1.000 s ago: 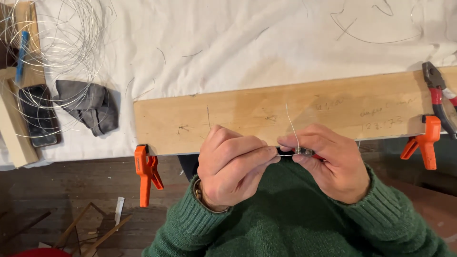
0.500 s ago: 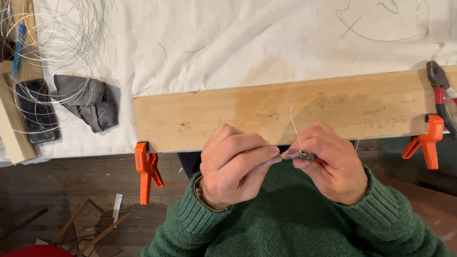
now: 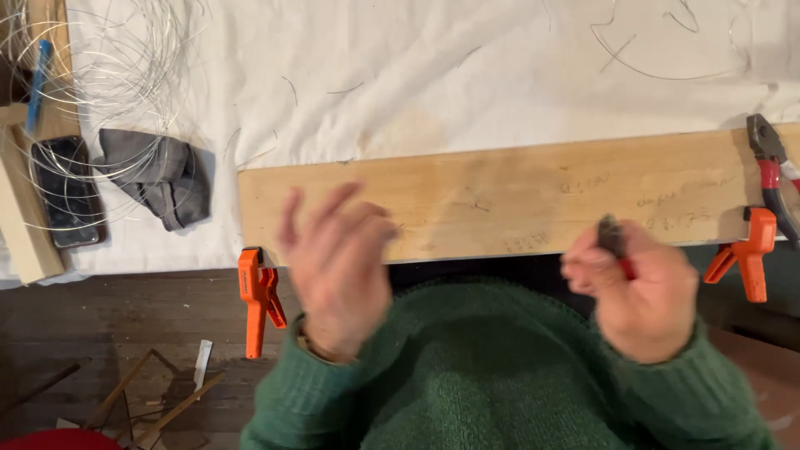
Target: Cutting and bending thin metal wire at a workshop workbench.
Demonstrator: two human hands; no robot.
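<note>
A long wooden board (image 3: 517,196) lies clamped along the near edge of a bench draped in white cloth (image 3: 433,75), and everything else is placed from it. Well to the board's left, loose coils of thin wire (image 3: 108,75) spread over the cloth, with a dark phone (image 3: 67,190) under their lower loops and a crumpled grey rag (image 3: 162,177) between the phone and the board's left end. An orange clamp (image 3: 257,296) grips the board's near left corner.

Just right of that clamp, at the board's near edge, the left hand (image 3: 333,267) hangs blurred, fingers spread and loosely curled, holding nothing. Between the hands sits the person's green sweater (image 3: 500,375), below the board.

Further right, also at the board's near edge, the right hand (image 3: 637,292) is closed in a fist around a small dark tool with red handles (image 3: 615,242), whose tip pokes up over the wood; motion blur hides what kind of tool it is. The tool sits well apart from the left hand.

At the board's right end, a second orange clamp (image 3: 750,250) bites the near edge, and red-handled pliers (image 3: 771,167) lie across the top of the wood.
</note>
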